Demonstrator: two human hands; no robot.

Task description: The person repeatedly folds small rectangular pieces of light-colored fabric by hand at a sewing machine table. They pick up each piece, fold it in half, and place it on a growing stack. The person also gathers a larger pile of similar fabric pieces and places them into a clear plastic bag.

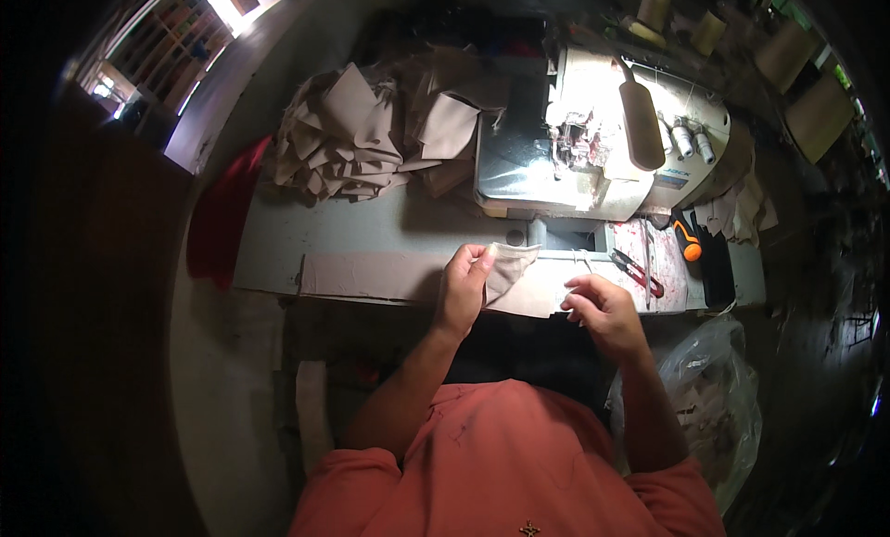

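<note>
Dim sewing table [371,236], machine [593,138] behind: left hand [464,287] pinches limp, light beige fabric piece [510,263] by its edge; right hand [598,305] fingers curled, possibly on thread.

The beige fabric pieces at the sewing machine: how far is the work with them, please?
Done: cannot tell; no finished stack is clearly apart. In hand: the left hand pinches one beige fabric piece at the table edge; the right hand is beside it, fingers curled, its grip unclear. Left: a large pile of beige pieces lies left of the sewing machine.
</note>
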